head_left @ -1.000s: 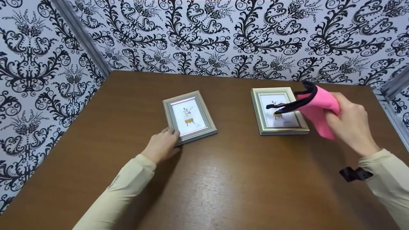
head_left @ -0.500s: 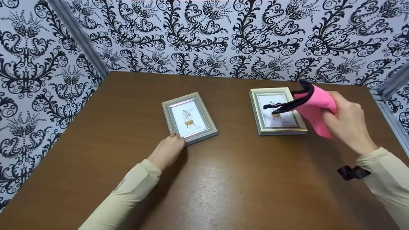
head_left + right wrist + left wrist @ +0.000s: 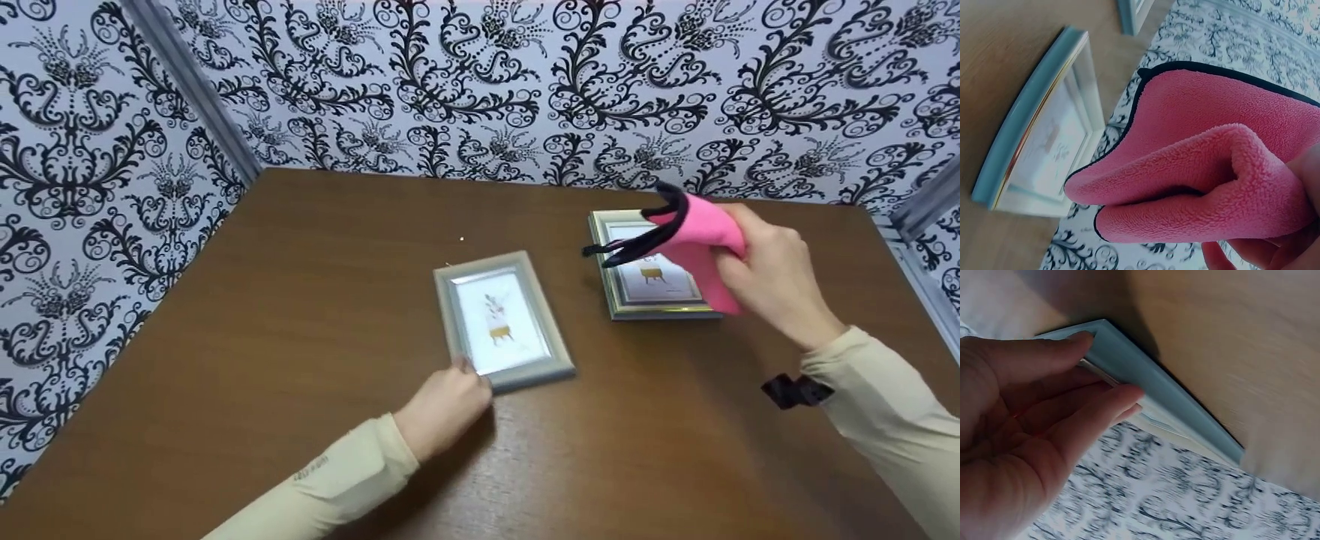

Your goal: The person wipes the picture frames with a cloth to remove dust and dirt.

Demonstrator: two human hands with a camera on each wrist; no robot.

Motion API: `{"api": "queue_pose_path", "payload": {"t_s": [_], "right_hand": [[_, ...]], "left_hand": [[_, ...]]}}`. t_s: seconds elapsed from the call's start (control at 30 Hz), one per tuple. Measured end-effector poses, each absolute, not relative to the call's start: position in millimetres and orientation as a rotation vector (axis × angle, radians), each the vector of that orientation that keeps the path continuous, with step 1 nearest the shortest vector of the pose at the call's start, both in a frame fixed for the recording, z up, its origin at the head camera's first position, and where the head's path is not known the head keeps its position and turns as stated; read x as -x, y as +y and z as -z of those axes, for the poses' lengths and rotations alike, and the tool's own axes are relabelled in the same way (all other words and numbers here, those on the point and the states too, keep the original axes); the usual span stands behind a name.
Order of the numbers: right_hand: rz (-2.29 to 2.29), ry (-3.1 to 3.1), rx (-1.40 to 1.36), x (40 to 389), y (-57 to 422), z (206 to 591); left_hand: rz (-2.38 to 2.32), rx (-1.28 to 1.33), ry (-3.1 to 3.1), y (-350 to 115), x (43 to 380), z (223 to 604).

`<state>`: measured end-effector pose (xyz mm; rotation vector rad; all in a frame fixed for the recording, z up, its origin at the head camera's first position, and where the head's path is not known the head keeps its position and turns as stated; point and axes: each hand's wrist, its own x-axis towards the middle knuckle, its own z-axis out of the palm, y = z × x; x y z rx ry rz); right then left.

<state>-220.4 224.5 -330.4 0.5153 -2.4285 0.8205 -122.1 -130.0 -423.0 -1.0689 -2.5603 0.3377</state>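
My left hand (image 3: 450,405) pinches the near left corner of a pale picture frame (image 3: 502,319), which shows a small yellow stool with a plant. In the left wrist view, thumb and fingers close on the corner of that frame (image 3: 1154,385). My right hand (image 3: 776,270) grips a folded pink cloth (image 3: 705,232) with black edging, held in the air. Beneath the cloth, a second, similar picture frame (image 3: 654,289) lies face up, its upper right part hidden. The right wrist view shows the plush cloth (image 3: 1196,185) beside this second frame (image 3: 1053,140), apart from it.
Both frames are on a brown wooden table (image 3: 300,315). A tiny white speck (image 3: 461,238) lies behind the left frame. Black-and-white patterned walls (image 3: 495,82) rise at the back and left, with a grey corner strip (image 3: 199,90).
My left hand has pulled the left picture frame right and towards me, and the white speck shows behind it. My right hand has shifted left with the cloth; the other frame stays.
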Motion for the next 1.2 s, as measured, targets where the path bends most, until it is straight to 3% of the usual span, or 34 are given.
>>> {"api": "queue_pose_path", "payload": {"t_s": [0.5,0.7,0.9,1.2], "right_hand": [[-0.822,-2.512,-0.702,246,140,342],[-0.654,-2.746,-0.911,255,109,372],[-0.439,-2.951,-1.133,258,107,403],[-0.289,-3.099,-1.199,268,81,393]], "left_hand": [[-0.582,1.205,-2.503,-84,73,420],[-0.297,1.064,-2.657,-88,77,422],[-0.223,0.902,-2.825,-93,92,423],[-0.341,1.073,-2.805,-92,101,417]]}}
